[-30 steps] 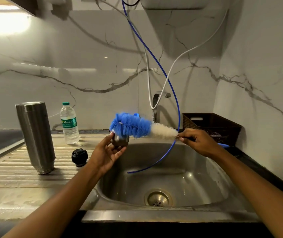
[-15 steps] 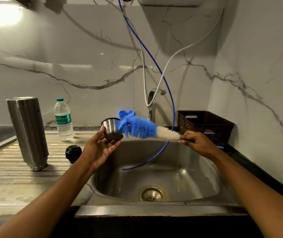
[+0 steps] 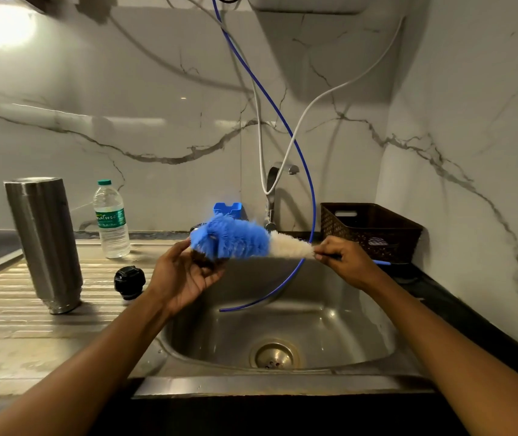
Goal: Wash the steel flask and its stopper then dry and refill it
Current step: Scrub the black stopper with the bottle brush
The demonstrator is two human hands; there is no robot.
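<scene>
Brush blue-bristled with a white band toward the handle, flask dull silver-grey, stopper black, bottle clear with green cap and label, basket dark brown lattice, hose blue, wall white marble veined grey.

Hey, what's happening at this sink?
A person is cleaning something over the sink. Their right hand pinches the handle of a blue-and-white bottle brush, whose blue bristles press against a small cup held in the left hand; the cup is mostly hidden. The steel flask stands on the drainboard to the left, with the black stopper beside it, neither being touched.
</scene>
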